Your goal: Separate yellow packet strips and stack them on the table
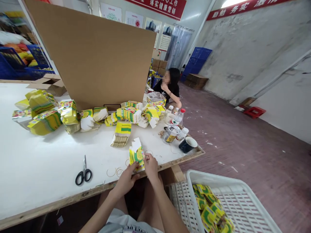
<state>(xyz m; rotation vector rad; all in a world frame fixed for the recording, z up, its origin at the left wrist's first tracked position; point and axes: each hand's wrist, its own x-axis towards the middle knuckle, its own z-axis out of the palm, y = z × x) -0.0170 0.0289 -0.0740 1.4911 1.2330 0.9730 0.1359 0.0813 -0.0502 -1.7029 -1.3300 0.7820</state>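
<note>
Both hands are on a yellow-and-green printed carton (136, 154) with white flaps standing up at its far end, at the table's front edge. My left hand (126, 177) grips its near left corner, the fingers over the front. My right hand (151, 165) pinches its right edge between thumb and fingers. Whether it is one carton or a few together I cannot tell. Just beyond lies a stack of flat yellow cartons (121, 132). Loose rubber bands (119, 171) lie to the left, and black-handled scissors (84, 174) farther left.
Bundled cartons (46, 121) line the table below a large cardboard sheet (97, 58). Bottles (178, 117), a clear jar (170, 134) and a dark mug (188, 145) stand at the right edge. A white basket (233, 183) below holds yellow packs (211, 215). Another person (171, 85) sits beyond.
</note>
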